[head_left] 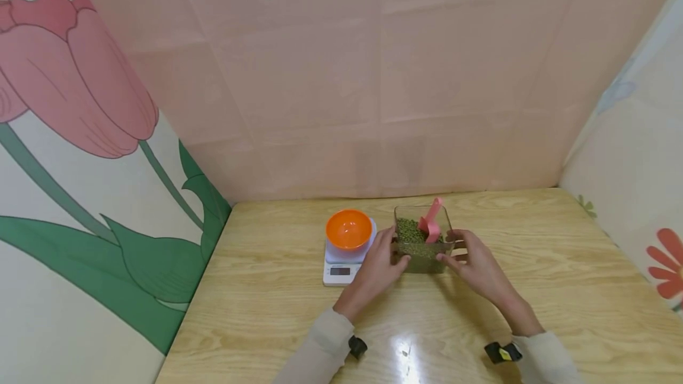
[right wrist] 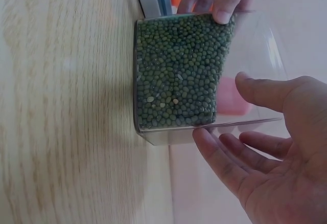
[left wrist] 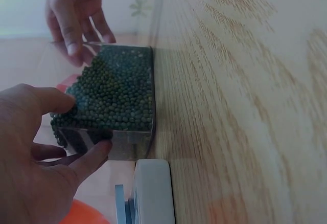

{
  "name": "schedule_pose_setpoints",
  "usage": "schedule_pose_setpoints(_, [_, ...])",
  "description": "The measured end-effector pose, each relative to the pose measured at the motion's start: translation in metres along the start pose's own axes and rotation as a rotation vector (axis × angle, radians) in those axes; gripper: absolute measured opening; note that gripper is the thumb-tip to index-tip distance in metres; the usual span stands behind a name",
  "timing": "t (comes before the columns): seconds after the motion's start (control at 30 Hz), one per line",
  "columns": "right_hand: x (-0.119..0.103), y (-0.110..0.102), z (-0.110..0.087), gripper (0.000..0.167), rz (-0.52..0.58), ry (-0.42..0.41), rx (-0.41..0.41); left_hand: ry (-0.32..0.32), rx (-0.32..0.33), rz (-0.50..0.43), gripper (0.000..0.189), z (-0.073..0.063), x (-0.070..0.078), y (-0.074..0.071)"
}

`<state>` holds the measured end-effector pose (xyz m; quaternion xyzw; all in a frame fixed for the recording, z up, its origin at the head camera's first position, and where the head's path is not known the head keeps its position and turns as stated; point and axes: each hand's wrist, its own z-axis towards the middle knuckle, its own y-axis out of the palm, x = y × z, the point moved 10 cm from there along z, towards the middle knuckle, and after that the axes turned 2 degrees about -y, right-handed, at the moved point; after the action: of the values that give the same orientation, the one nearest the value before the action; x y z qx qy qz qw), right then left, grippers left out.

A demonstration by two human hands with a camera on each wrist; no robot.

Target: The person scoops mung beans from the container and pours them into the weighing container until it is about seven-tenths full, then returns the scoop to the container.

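A clear square container (head_left: 424, 264) of green mung beans (head_left: 408, 230) stands on the table, between both hands. A pink scoop (head_left: 433, 229) rests in the beans, its handle leaning up over the far rim. My left hand (head_left: 380, 261) grips the container's left side, thumb on the front wall and fingers along the side wall. On the opposite side my right hand (head_left: 478, 264) holds it the same way, thumb toward the front face and fingertips against the side wall (right wrist: 179, 134). In the left wrist view the beans slope inside the container (left wrist: 148, 88).
A white kitchen scale (head_left: 337, 275) stands just left of the container, partly behind my left hand. An orange bowl (head_left: 349, 230) sits on its platform. The wooden table (head_left: 267, 313) meets a pink-covered wall (head_left: 320, 105) at the back.
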<state>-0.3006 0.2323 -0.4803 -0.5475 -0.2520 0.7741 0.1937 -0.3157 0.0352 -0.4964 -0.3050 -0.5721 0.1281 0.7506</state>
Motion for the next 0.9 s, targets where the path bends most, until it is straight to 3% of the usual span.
schedule_pose_setpoints(0.9, [-0.0095,-0.003,-0.0012,0.057,-0.008,-0.015,-0.04,-0.044,-0.001,0.058,0.071,-0.0047,0.0026,-0.0063])
